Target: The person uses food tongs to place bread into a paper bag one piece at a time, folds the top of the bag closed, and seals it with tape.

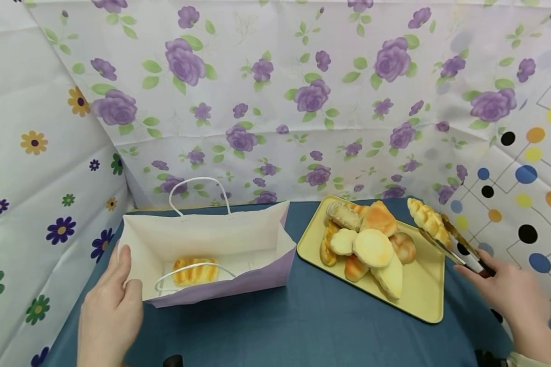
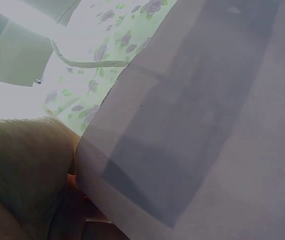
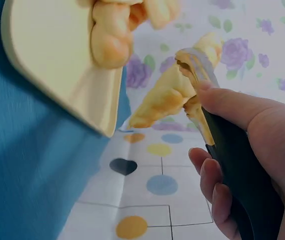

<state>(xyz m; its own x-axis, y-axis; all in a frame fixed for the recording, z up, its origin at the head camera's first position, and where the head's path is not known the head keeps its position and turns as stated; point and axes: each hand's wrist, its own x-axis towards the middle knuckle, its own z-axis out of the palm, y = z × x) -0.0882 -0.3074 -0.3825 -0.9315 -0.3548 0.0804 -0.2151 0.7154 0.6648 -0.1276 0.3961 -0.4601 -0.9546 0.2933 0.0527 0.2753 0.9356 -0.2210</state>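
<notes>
My left hand [image 1: 112, 306] grips the left edge of a purple paper bag [image 1: 239, 288], its thumb pressed on the side; the left wrist view shows the fingers at the bag's edge. Inside the bag, under a white handle, lies a golden striped bread roll [image 1: 195, 277]. My right hand [image 1: 516, 295] holds black-handled metal tongs [image 3: 240, 165]. Between the tong tips is a braided bread [image 1: 426, 219], raised beside the right back side of a yellow tray [image 1: 424, 300]. Fingers and thumb wrap the tong handles in the right wrist view.
Several breads and pastries are heaped on the tray, among them a round pale one [image 1: 373, 247] and a brown bun [image 1: 403, 247]. A blue cloth [image 1: 321, 326] covers the table. Flower-printed sheets [image 1: 266, 102] stand behind and to the left; a dotted sheet [image 1: 528, 204] hangs right.
</notes>
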